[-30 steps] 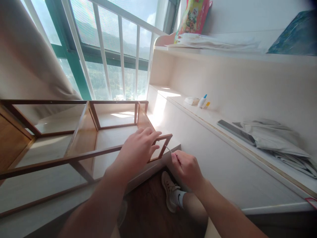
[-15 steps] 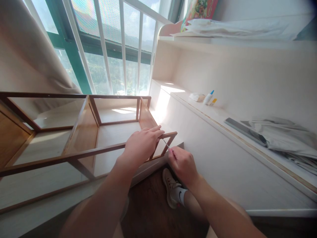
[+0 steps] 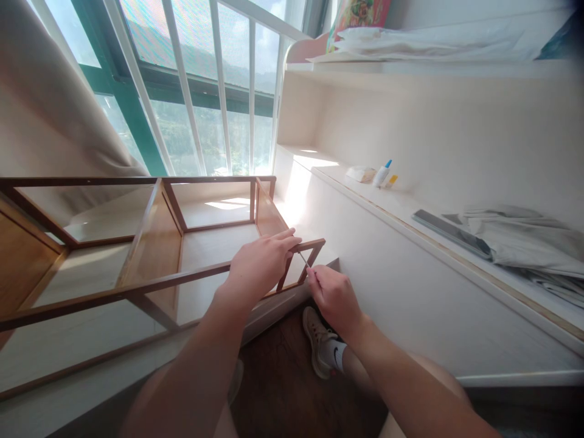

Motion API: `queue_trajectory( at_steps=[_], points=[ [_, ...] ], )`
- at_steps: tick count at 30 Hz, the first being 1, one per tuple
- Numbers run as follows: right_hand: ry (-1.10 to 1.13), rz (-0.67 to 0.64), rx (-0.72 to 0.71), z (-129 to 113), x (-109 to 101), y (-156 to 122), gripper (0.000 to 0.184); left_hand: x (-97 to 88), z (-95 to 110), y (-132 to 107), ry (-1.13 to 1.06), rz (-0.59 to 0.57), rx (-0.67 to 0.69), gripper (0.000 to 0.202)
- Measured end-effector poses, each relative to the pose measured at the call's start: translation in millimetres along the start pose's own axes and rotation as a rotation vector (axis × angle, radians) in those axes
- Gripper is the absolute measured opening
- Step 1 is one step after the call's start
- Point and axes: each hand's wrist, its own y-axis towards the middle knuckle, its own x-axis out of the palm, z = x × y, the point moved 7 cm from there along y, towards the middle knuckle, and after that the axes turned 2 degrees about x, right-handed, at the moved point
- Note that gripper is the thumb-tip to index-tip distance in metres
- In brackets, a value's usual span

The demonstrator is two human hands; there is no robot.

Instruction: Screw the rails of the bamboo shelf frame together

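A brown wooden shelf frame (image 3: 159, 283) lies on its side on a pale platform by the window. My left hand (image 3: 262, 264) grips the frame's near rail close to its right end, fingers curled over the wood. Just to its right, my right hand (image 3: 335, 298) is closed on a thin metal tool (image 3: 303, 260). The tool's tip points up-left at the frame's end corner, next to my left fingertips.
A white desk ledge (image 3: 410, 210) on the right carries a glue bottle (image 3: 381, 174), a dark flat bar (image 3: 451, 234) and crumpled grey sheets (image 3: 520, 237). A window with white bars (image 3: 219, 91) stands behind. My shoe (image 3: 319, 340) rests on the dark floor below.
The view has shifted a little. My right hand has moved up-left, bringing the tool's tip closer to the frame's corner. My left hand stays on the rail.
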Motion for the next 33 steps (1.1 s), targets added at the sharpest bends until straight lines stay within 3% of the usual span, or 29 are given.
queue_trajectory(
  at_steps=[33],
  points=[
    [-0.056,0.047,0.004,-8.0,-4.9,0.5,0.034,-1.8,1.1,-2.0,0.011,-0.024,-0.022,0.036]
  ],
)
